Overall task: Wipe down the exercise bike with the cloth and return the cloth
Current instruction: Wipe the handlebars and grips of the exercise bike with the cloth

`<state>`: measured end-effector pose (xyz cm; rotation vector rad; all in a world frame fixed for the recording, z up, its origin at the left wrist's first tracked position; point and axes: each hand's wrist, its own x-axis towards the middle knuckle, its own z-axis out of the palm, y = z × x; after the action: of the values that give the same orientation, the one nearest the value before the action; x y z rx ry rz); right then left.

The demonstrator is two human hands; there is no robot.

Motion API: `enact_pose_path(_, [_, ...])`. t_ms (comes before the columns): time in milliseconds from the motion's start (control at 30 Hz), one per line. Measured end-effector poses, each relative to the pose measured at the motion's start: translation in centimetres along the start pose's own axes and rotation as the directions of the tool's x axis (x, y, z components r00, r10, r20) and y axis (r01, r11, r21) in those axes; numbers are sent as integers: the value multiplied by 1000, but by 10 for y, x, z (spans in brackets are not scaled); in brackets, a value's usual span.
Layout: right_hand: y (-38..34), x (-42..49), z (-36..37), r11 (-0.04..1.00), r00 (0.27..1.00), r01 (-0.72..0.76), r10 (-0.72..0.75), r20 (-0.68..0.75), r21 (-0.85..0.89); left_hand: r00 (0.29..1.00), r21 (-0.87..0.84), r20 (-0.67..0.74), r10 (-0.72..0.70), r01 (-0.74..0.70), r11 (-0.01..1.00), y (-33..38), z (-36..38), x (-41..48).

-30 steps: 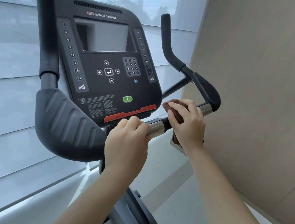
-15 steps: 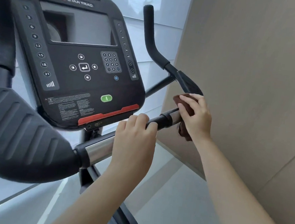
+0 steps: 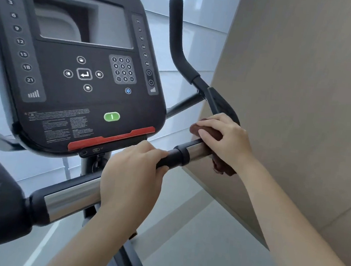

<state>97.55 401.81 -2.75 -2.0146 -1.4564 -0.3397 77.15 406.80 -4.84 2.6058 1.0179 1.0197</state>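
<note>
Cloth on the exercise bike's point(image 3: 79, 65) right handlebar, wipe unfinished.
Head view: the right hand point(image 3: 224, 141) grasps the bunched brown cloth point(image 3: 205, 131) against the smooth chrome bar point(image 3: 192, 149), at 2 o'clock from the left hand point(image 3: 134, 172), which is clenched round the matte black grip point(image 3: 171, 157). The cloth has barely shifted in a second, so this stretch likely needs more passes.

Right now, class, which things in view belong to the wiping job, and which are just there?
In the job: cloth; right hand holding it against the handlebar; left hand gripping the handlebar; bike console.
Just there: beige wall; window blind; floor.
</note>
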Motion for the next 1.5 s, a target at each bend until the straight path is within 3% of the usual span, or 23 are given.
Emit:
enact_pose_path(67, [-6, 1, 3, 997, 993, 77, -78, 87, 12, 1000, -3, -3, 3, -3, 1000, 1, 0, 0])
enact_pose_path(167, [-13, 6, 4, 968, 935, 192, -230, 270, 161, 999, 27, -22, 31, -31, 999, 2, -1, 0])
enact_pose_path(233, [-8, 17, -6, 968, 889, 162, -227, 398, 191, 999, 27, -32, 34, -33, 999, 1, -1, 0])
enact_pose_path(400, [2, 42, -16, 991, 815, 128, -124, 566, 33, 999, 42, -36, 36, -35, 999, 0, 0, 0])
enact_pose_path(600, [-20, 61, -5, 966, 587, 93, -248, 771, 240, 1000, 27, -26, 13, -12, 1000, 0, 1, 2])
enact_pose_path(833, [5, 89, -10, 999, 467, 40, -6, 884, -14, 999, 16, -31, -13, 14, 1000, 0, 1, 1])
enact_pose_path(900, [-10, 88, 1, 995, 448, 82, -80, 890, 49, 999, 20, -40, -14, 14, 1000, 0, 2, 1])
enact_pose_path(1000, [-33, 78, 16, 956, 420, 79, -289, 860, 283, 999, 29, -50, -10, 11, 1000, 0, 2, 1])
enact_pose_path(1100, [-16, 74, 5, 957, 520, 103, -284, 805, 271, 998, 19, -53, -23, 24, 1000, 1, 3, 0])
enact_pose_path(1200, [19, 65, -15, 988, 721, 131, -150, 677, 80, 998, 12, -63, -27, 28, 1000, 1, 3, -1])
enact_pose_path(1267, [30, 49, -14, 981, 857, 188, -186, 480, 44, 997, 6, -67, -37, 38, 999, 2, 3, 0])
enact_pose_path(1333, [29, 23, 4, 964, 956, 257, -265, 125, 76, 998, 7, -58, -40, 41, 999, 3, 3, 1])
enact_pose_path(1367, [24, 8, 19, 949, 953, 295, -283, -105, 116, 998, 10, -51, -35, 35, 999, 3, 3, 1])
enact_pose_path(1433, [13, -21, 55, 925, 821, 355, -239, -519, 137, 999, 18, -47, -26, 27, 999, 4, 2, 1])
enact_pose_path(1500, [5, -35, 86, 915, 663, 382, -173, -728, 131, 999, 20, -40, -35, 36, 999, 5, 1, 1])
